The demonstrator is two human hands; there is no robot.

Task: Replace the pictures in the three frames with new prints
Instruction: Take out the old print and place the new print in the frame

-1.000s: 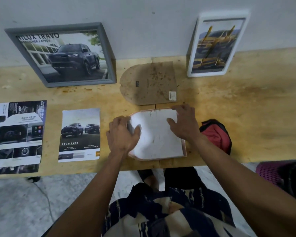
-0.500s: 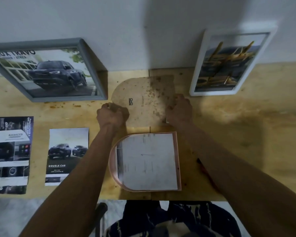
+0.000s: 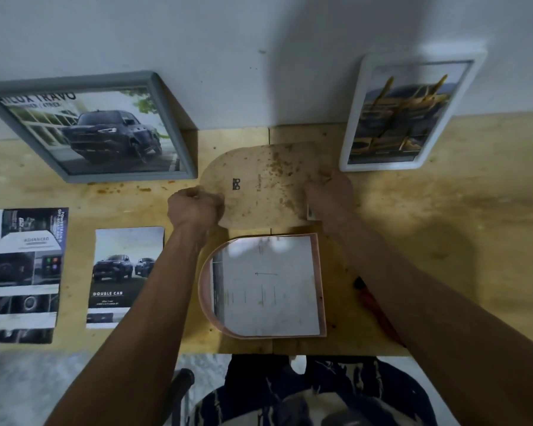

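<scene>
Brochure [image 3: 20,272], flat on table [image 3: 443,241], far left. 
Print [image 3: 125,276], "DOUBLE CAB", flat, right of brochure. 
Grey frame [image 3: 90,127], truck picture, leaning on wall, rear left. 
Left hand [image 3: 194,207], fingers curled, gripping curved left edge of backing board [image 3: 259,186]. 
Backing board: brown, stained, arched, centre, between grey frame and white frame [image 3: 410,112]. 
Pink frame [image 3: 260,285], arched, face down near front edge, white sheet inside. 
Right hand [image 3: 330,195], fingers on board's right edge, gripping. 
White frame: yellow picture, leaning on wall, rear right. 
Red cloth [image 3: 373,302], mostly hidden under right forearm.
</scene>
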